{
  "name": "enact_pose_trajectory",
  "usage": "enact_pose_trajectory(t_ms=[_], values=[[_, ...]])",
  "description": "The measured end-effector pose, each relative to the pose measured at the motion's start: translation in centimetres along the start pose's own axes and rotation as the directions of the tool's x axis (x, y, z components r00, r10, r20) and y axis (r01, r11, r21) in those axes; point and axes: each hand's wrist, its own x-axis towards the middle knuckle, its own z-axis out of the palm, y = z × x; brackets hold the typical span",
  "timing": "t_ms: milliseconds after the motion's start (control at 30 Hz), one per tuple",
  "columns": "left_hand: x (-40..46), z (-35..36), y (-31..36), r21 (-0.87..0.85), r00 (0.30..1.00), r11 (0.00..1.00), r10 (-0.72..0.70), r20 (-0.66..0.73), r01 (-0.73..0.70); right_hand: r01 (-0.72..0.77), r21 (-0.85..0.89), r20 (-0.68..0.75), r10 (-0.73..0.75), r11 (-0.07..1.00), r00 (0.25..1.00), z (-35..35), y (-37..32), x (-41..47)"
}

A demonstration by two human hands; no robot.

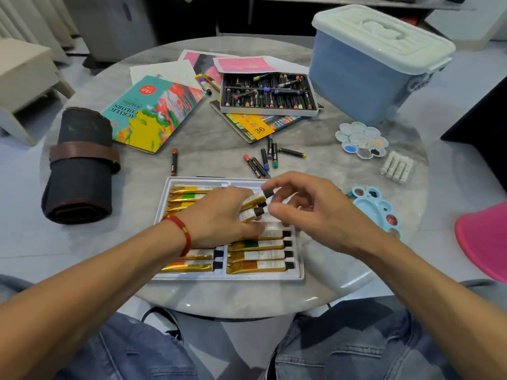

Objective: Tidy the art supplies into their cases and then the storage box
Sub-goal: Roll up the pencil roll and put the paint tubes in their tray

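Nearest me, my knees in jeans (356, 349) sit under the edge of the round marble table (192, 165). On it, right in front, lies the white paint tray (299, 272), with gold acrylic tubes lined up in its slots; four of them fill the near right compartment (260, 255), caps pointing right.

My left hand (219, 218), a red cord bracelet (183, 234) at the wrist, hovers over the tray's middle with its fingers curled round two gold paint tubes (252, 207), black caps pointing right. My right hand (310, 212) meets them from the right: thumb and forefinger pinch the black cap (268, 193) of the upper tube, the other fingers loosely bent.

Just beyond the tray, loose oil pastels (264, 160) lie scattered, and one more pastel (174, 161) lies apart to the left. Far left rests a dark rolled brush case (79, 165) with a brown strap. To the right sit a blue palette (375, 209), a packet of white sticks (397, 170) and a flower-shaped palette (362, 139).

Farther back lie the acrylic colours lid (153, 113), an open pastel box (270, 93) resting on its yellow "36" lid (258, 127), a stray tube (204, 83) and some sheets of paper (164, 69). At the far right stands the blue storage box (370, 78), its pale lid closed.
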Motion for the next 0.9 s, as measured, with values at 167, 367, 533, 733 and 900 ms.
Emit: enact_pose_trajectory(t_ms=[167, 367, 533, 733, 900], values=[[0.4, -0.2, -0.1, 0.070, 1.000, 0.998, -0.007, 0.007, 0.007, 0.100, -0.081, -0.155, -0.111, 0.992, 0.982, 0.4, 0.1, 0.8], [-0.6, -1.1, -3.4, -0.044, 0.905, 0.992, -0.129, -0.404, 0.121, -0.036, 0.146, -0.289, 0.077, 0.989, 0.954, -2.9, 2.6, 0.0], [-1.2, 0.1, -2.0, -0.160, 0.965, 0.985, 0.022, -0.261, -0.066, -0.047, -0.098, -0.163, 0.030, 0.994, 0.986, -0.8, 3.6, -0.8], [-0.2, 1.9, -2.5, 0.118, 0.962, 0.986, 0.140, -0.236, -0.115, -0.018, -0.273, -0.045, 0.006, 0.962, 0.999, -0.1, 3.8, -0.7], [0.0, 2.2, -2.4, 0.151, 0.970, 0.984, 0.124, -0.207, -0.094, -0.027, -0.377, -0.048, 0.009, 0.926, 0.999, 0.6, 3.7, -0.9]])
